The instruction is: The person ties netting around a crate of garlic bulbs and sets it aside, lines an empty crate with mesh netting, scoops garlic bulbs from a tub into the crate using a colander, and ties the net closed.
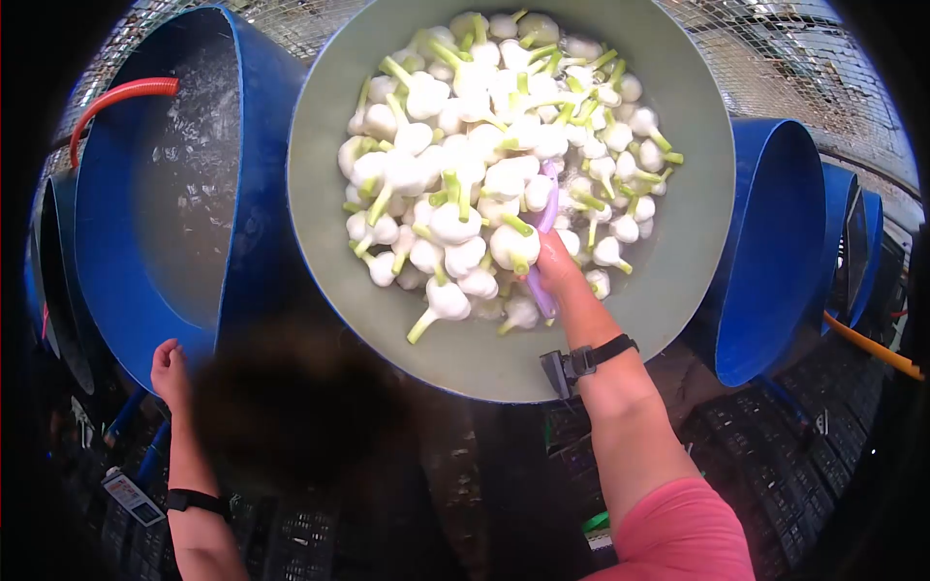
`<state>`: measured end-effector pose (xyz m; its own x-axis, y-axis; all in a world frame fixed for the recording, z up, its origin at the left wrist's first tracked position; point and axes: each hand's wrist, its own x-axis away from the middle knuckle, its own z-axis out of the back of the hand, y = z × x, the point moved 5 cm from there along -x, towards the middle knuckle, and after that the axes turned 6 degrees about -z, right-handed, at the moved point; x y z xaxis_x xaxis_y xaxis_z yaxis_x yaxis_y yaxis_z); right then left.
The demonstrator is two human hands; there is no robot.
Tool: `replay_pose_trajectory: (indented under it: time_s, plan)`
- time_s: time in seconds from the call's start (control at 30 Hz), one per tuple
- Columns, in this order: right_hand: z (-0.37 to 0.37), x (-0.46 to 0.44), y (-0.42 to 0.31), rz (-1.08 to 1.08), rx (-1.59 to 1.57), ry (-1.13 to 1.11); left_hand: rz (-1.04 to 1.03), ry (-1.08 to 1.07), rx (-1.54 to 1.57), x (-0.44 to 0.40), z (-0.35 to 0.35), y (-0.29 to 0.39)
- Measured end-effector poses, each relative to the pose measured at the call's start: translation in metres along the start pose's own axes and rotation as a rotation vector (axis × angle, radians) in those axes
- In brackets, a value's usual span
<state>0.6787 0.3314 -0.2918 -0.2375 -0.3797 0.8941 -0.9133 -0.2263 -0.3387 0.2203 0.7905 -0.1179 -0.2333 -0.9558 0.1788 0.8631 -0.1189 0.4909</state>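
My right hand (557, 266) reaches into the wide round tub (325, 213), its fingers closed around a slim purple tube (549, 208). The tube slants through the middle of the garlic, and part of it is hidden by my hand and the bulbs. White garlic bulbs (455, 225) with short green stems fill the tub and float in water. One bulb (514, 246) lies right beside my right fingers. My left hand (170, 373) is beside the front rim of the blue barrel, fingers curled, with nothing visible in it.
To the left, the blue barrel (262, 145) holds bubbling water, and a red hose (126, 91) hangs over its edge. Another blue barrel (770, 252) stands on the right, near an orange hose (872, 346). Dark crates (765, 455) and a white-labelled device (133, 497) are below.
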Motion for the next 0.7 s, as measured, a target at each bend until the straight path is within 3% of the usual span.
replay_pose_trajectory:
  time_s: [0.27, 0.47, 0.57, 0.7]
  plan:
    - [0.005, 0.024, 0.004, -0.031, -0.084, -0.069, -0.042, 0.055, 0.039, -0.001, -0.002, -0.001]
    - [0.001, 0.044, 0.011, -0.04, -0.203, 0.0, -0.052, 0.075, 0.032, 0.005, -0.008, 0.014]
    - [-0.003, 0.054, 0.0, 0.063, -0.159, 0.044, -0.037, 0.089, -0.012, 0.009, -0.006, 0.025]
    - [-0.016, 0.081, -0.011, 0.115, -0.167, -0.068, -0.012, 0.102, -0.12, 0.015, -0.003, 0.041]
